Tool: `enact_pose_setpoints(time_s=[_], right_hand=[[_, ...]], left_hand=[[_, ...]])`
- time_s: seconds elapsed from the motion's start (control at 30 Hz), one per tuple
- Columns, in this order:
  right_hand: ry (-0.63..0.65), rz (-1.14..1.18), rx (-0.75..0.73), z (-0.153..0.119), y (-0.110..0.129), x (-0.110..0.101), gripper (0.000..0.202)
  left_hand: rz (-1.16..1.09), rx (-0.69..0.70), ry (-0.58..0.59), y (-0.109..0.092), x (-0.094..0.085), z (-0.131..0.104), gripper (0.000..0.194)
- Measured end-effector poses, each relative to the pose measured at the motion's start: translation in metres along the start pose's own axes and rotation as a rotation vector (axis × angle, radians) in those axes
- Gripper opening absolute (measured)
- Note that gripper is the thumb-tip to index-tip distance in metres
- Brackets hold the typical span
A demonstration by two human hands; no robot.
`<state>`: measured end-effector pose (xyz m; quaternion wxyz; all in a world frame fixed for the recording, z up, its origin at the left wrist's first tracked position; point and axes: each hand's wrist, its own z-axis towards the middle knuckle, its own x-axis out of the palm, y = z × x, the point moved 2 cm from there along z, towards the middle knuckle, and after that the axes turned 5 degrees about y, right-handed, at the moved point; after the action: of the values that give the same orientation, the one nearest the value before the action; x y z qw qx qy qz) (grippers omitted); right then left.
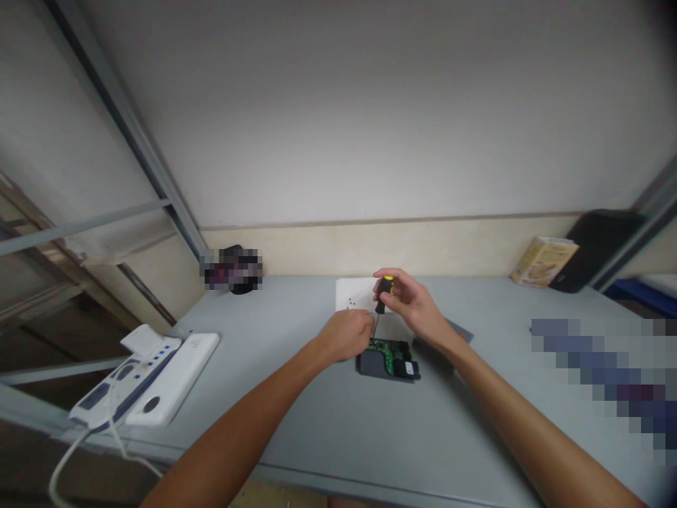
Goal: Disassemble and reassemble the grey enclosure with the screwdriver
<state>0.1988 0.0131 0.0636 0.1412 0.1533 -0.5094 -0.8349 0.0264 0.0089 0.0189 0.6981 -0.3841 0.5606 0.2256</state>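
A black device with an exposed green circuit board point(390, 360) lies on the grey table in front of me. My right hand point(410, 303) is closed around the black and yellow handle of a screwdriver point(381, 303), which stands nearly upright with its shaft pointing down at the board's upper left part. At that same corner my left hand point(346, 334) has its fingers curled together near the shaft; what they pinch, if anything, is hidden. Behind the hands is a white sheet point(346, 289) with several tiny dark pieces on it.
A dark flat panel point(459, 330) lies partly under my right forearm. On the left are a power strip point(127, 377) with white cables and a long white box point(183, 381). A yellow carton point(544, 262) and a black case point(603, 247) stand at the back right.
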Motion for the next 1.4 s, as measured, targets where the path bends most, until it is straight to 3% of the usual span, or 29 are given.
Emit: enact_pose_setpoints(time_s=[0.2, 0.57, 0.87, 1.0, 1.13, 1.4], right_hand=[[-0.036, 0.028, 0.014, 0.0, -0.002, -0.005, 0.036], [-0.058, 0.02, 0.01, 0.0, 0.004, -0.007, 0.037], [-0.243, -0.023, -0.091, 0.002, 0.004, -0.026, 0.038], [-0.322, -0.014, -0.096, 0.002, 0.0, -0.034, 0.039], [-0.345, 0.009, -0.096, 0.002, -0.003, -0.038, 0.038], [-0.42, -0.024, -0.125, 0.003, -0.012, -0.049, 0.039]], left_hand=[[-0.144, -0.059, 0.016, 0.005, 0.0, 0.002, 0.033], [-0.29, -0.027, -0.034, 0.009, -0.001, 0.004, 0.033], [-0.48, 0.045, -0.072, 0.006, -0.005, 0.002, 0.028], [-0.459, 0.074, -0.176, 0.007, -0.001, 0.003, 0.03], [-0.399, 0.074, -0.255, 0.011, 0.003, 0.007, 0.014], [-0.212, 0.014, -0.246, 0.02, -0.003, 0.005, 0.022]])
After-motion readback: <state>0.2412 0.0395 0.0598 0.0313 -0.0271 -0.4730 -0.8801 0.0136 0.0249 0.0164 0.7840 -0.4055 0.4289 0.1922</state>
